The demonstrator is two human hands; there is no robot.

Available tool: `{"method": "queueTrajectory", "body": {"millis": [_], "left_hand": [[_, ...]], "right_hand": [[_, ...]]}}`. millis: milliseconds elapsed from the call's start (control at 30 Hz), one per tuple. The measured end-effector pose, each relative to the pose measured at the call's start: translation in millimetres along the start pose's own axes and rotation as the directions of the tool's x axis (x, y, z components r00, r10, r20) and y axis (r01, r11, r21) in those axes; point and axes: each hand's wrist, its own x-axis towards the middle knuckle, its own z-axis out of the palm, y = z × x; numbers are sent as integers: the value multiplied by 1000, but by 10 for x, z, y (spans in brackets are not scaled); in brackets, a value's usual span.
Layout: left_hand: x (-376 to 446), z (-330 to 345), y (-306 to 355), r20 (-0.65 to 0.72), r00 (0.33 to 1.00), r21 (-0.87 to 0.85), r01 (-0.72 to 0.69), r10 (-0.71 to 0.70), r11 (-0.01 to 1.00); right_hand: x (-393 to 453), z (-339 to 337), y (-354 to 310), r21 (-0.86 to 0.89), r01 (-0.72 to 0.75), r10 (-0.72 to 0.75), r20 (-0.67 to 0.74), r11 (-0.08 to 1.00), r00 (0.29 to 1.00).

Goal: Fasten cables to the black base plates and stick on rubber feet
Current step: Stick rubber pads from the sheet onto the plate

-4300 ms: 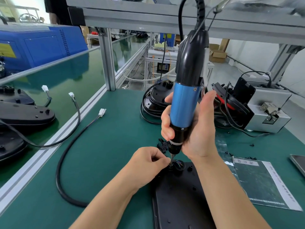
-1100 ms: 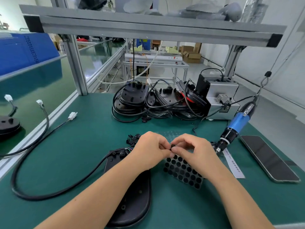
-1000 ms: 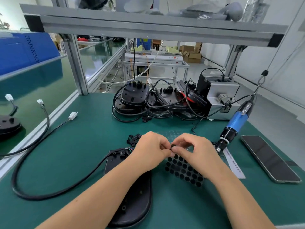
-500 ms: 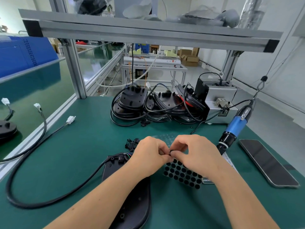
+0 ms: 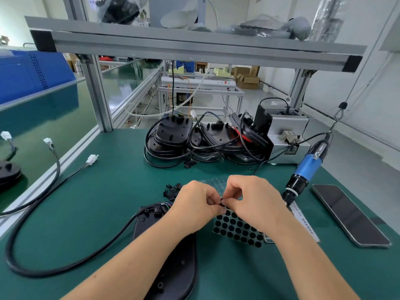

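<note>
Meanwhile, a rubber foot [image 5: 222, 202] is pinched between left hand [image 5: 195, 205] and right hand [image 5: 252, 202]; clean peeling without touching adhesive is advised, sheet [image 5: 237, 229] just below.

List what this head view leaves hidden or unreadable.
- Black base plate: middle covered by the left forearm, near end cut by the bottom edge.
- Rubber foot: nearly buried between fingertips of the left hand and right hand.
- Sheet of rubber feet: far part behind both hands.
- Paper label: print too small.
</note>
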Motion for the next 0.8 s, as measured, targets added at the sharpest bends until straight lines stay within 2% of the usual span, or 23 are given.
{"method": "queueTrajectory", "body": {"millis": [233,500,667,733,800], "left_hand": [[12,1,-3,8,1000,14,-10,10,1000],[-7,9,16,35,999,71,-19,17,997],[-12,15,25,32,999,182,-15,9,983],[-16,14,37,49,999,220,-24,14,975],[-34,23,43,73,997,323,-50,28,945]], "right_hand": [[-40,-20,24,66,7,-8,13,998,1000],[-101,11,97,124,80,-85,37,989,996],[-137,-6,91,372,65,-70,-2,926,998],[-135,-42,92,459,34,-23,-31,888,999],[-132,-77,80,555,-20,22,3,832,1000]]}}
